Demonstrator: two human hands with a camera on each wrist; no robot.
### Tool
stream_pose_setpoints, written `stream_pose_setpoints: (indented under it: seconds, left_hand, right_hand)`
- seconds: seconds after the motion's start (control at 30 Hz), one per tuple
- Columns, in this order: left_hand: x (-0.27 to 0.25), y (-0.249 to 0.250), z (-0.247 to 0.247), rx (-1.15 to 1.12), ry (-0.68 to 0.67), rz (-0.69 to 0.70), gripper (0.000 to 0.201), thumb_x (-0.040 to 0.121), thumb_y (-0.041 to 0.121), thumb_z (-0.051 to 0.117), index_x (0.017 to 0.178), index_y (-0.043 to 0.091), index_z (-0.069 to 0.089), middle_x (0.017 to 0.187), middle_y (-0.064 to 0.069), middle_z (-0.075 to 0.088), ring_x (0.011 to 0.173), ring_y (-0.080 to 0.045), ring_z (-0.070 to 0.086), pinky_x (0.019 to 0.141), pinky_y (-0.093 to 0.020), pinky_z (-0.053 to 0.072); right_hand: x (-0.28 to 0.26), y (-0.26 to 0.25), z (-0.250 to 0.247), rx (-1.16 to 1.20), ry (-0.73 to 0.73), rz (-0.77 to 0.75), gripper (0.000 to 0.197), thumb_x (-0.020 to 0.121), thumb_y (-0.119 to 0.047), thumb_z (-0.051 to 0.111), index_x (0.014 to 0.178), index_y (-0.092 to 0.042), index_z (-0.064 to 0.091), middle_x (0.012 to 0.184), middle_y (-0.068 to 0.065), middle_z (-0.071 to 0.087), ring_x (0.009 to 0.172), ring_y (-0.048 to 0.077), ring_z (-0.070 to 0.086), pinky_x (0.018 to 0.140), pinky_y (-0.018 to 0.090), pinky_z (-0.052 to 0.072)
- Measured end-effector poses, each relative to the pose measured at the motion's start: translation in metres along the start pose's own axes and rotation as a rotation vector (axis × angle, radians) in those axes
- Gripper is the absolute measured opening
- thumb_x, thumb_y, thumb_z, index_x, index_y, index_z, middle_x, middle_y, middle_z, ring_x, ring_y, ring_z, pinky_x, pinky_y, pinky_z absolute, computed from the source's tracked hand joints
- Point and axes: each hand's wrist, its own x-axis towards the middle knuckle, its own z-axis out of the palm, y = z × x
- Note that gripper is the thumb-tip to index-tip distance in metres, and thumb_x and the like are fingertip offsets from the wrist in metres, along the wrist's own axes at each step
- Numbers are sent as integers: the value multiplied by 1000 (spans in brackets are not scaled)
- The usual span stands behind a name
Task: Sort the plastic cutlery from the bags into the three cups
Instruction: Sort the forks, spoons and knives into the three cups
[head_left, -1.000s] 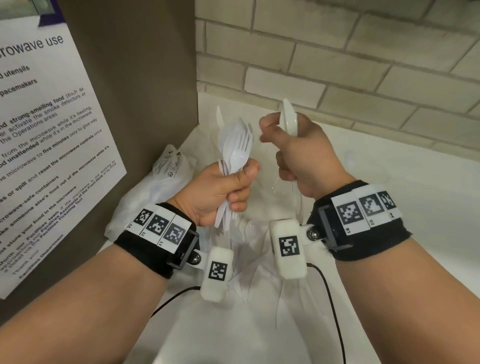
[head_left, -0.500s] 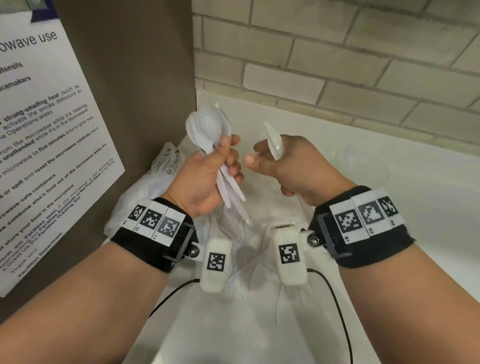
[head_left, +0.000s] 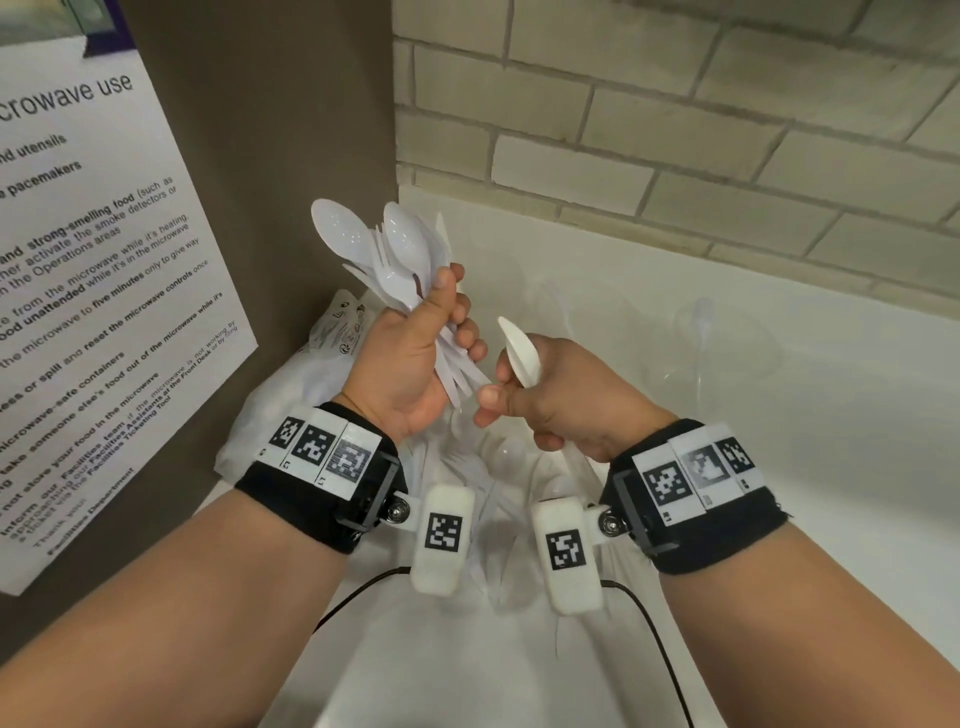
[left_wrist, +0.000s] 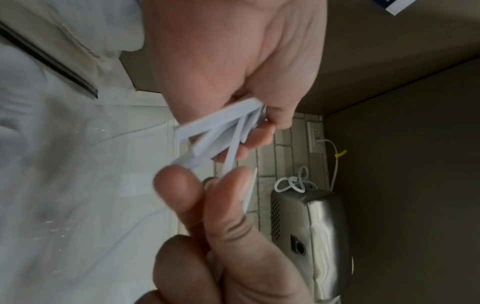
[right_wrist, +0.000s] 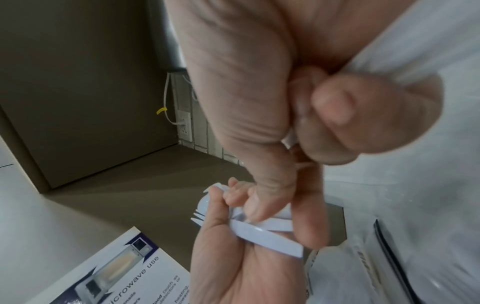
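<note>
My left hand (head_left: 415, 358) grips a bundle of white plastic cutlery (head_left: 387, 254), spoons and forks fanned upward, with the handles (left_wrist: 218, 131) sticking out below the fist. My right hand (head_left: 550, 400) holds a single white spoon (head_left: 519, 353) upright in curled fingers, and its thumb and forefinger touch the bundle's handle ends (right_wrist: 262, 232). A clear plastic cup (head_left: 722, 343) stands on the white counter to the right, with a piece of cutlery in it. More loose cutlery (head_left: 483, 462) lies on the counter under my hands.
A crumpled plastic bag (head_left: 291, 410) lies at the left against a brown cabinet side that carries a microwave notice (head_left: 98, 291). A brick wall (head_left: 675, 119) runs behind the counter (head_left: 779, 467). A steel appliance (left_wrist: 317, 236) and a wall socket show in the left wrist view.
My left hand turned the bundle and lifted it up and left. My right hand dropped lower with its spoon and came in to the bundle's handle ends.
</note>
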Motion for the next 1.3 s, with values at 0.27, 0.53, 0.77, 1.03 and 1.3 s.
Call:
stream_pose_setpoints:
  seconds: [0.27, 0.53, 0.77, 1.03, 1.3]
  left_hand:
    - [1, -1, -1, 274, 4, 7, 23, 99, 30, 46, 99, 9, 55, 60, 5, 41, 50, -11, 39, 54, -29, 43]
    - [-11, -13, -1, 742, -237, -122, 35, 96, 30, 46, 116, 2, 53, 55, 13, 51, 50, -10, 38, 53, -30, 43]
    - [-15, -17, -1, 726, -285, -208, 67, 90, 54, 46, 124, -4, 40, 67, -2, 41, 49, -9, 36, 52, -29, 39]
    - [-13, -18, -6, 839, -272, -124, 35, 94, 46, 46, 96, 11, 47, 68, 1, 59, 67, -13, 62, 74, -32, 55]
    - [-14, -12, -2, 560, -254, -170, 27, 92, 38, 54, 93, 11, 49, 70, 0, 53, 50, -15, 41, 53, -30, 39]
  right_hand:
    - [0, -12, -12, -91, 127, -34, 26, 74, -8, 80, 82, -13, 56, 65, 4, 51, 42, 9, 39, 39, 22, 28]
    - [4, -75, -34, -243, 318, -347, 33, 92, -26, 62, 123, -34, 58, 107, -10, 69, 52, 0, 54, 38, 23, 39]
    - [18, -75, -32, -210, 466, -399, 6, 90, -18, 65, 88, -24, 67, 79, -6, 65, 42, -4, 48, 42, 9, 36]
    - [22, -68, -35, -311, 641, -583, 13, 90, -17, 61, 93, -27, 67, 69, -23, 57, 63, -7, 54, 63, 7, 39]
    - [30, -58, -27, -510, 403, -405, 12, 91, -23, 62, 96, -25, 72, 90, -15, 69, 78, -2, 62, 67, 7, 45]
